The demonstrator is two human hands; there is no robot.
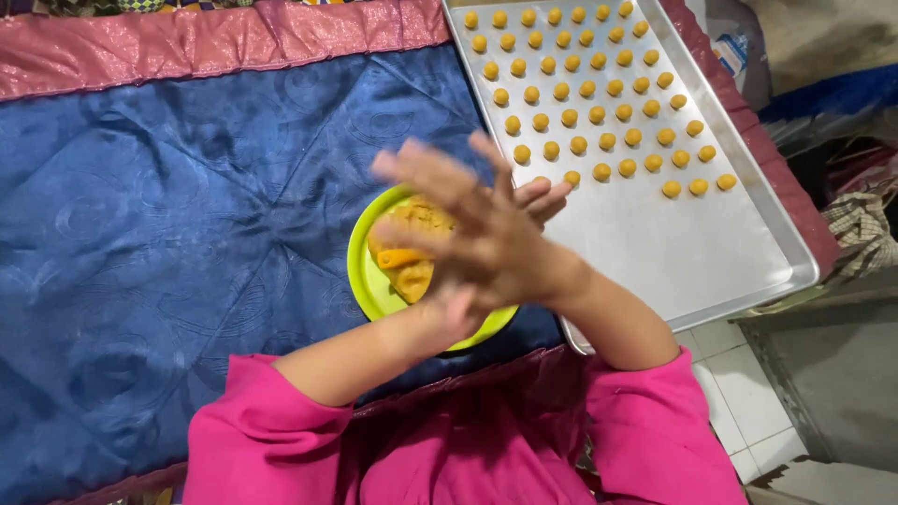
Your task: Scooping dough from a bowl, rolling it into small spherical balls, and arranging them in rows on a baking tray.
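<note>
The head camera looks down on a blue quilted bedcover (168,224) with a shiny pink border (215,42) along its 12 o'clock edge. At 3 to 5 o'clock the floor is pale tile (739,393), and crumpled cloth lies at the far right.

A metal baking tray (692,252) sits at 1 o'clock, its upper half set with rows of small yellow dough balls (580,89); the lower half is bare metal. A lime-green plate (367,271) lies near the middle, touching the tray's left edge, with a lump of yellow-orange dough (412,252) on it.

Both forearms come up from 6 o'clock out of bright pink sleeves (645,430) and cross over the plate. The right hand (477,224) lies on top, fingers spread and blurred, pressed palm to palm against the left hand (468,299), of which mostly the wrist and some fingertips show. Whether anything lies between the palms cannot be told.
</note>
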